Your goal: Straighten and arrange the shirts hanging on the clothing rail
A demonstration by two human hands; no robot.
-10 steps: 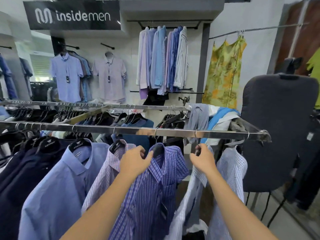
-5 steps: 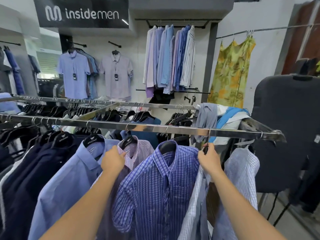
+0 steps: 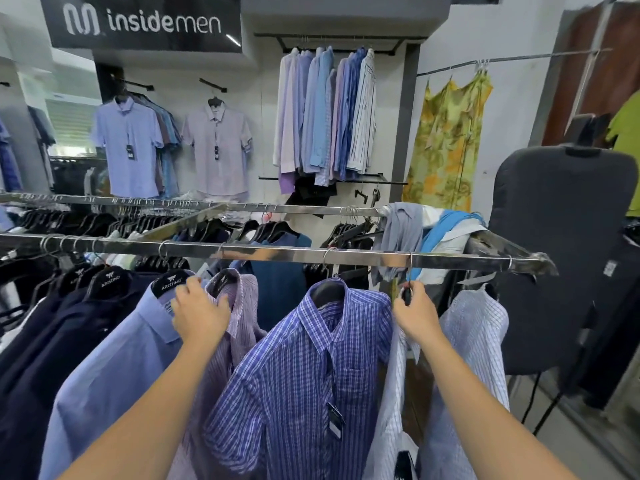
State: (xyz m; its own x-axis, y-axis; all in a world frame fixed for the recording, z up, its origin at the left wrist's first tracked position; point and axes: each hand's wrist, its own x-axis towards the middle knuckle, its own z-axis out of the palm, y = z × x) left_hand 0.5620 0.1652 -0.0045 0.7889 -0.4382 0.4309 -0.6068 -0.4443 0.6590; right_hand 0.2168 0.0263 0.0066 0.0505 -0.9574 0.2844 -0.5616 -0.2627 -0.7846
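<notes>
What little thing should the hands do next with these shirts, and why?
Probably the left hand should slide the lilac striped shirt a little toward the blue checked shirt. It hangs pressed against the light blue shirt, with a wider gap on its other side. The right hand grips a black hanger.

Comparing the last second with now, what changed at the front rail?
The left hand let go of the blue checked shirt at its collar and moved left onto the lilac striped shirt; whether it grips there is unclear. The blue one now hangs free. The right hand still holds the hanger of the white checked shirt under the rail.
</notes>
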